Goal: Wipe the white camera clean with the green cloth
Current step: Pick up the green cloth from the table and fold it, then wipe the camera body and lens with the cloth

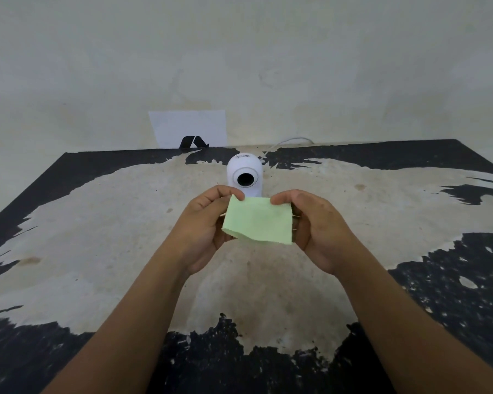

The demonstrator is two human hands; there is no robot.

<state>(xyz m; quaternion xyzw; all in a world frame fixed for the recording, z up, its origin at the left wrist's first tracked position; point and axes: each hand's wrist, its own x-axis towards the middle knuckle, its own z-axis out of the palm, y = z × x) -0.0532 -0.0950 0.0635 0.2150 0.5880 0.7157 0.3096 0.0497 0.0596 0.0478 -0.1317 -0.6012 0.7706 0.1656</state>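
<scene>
**Green cloth held up in front of the camera**

Both forearms reach in from the bottom of the frame. The left hand [204, 227] and right hand [318, 226] each pinch a top corner of the green cloth [258, 220] at frame centre. Just beyond it, the white camera [244, 175] stands on the worn table [97, 237], untouched.

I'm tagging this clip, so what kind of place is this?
Probably a plain indoor room: a worn table with peeling black paint against a bare stained wall, and a paper sheet leaning on it.
</scene>
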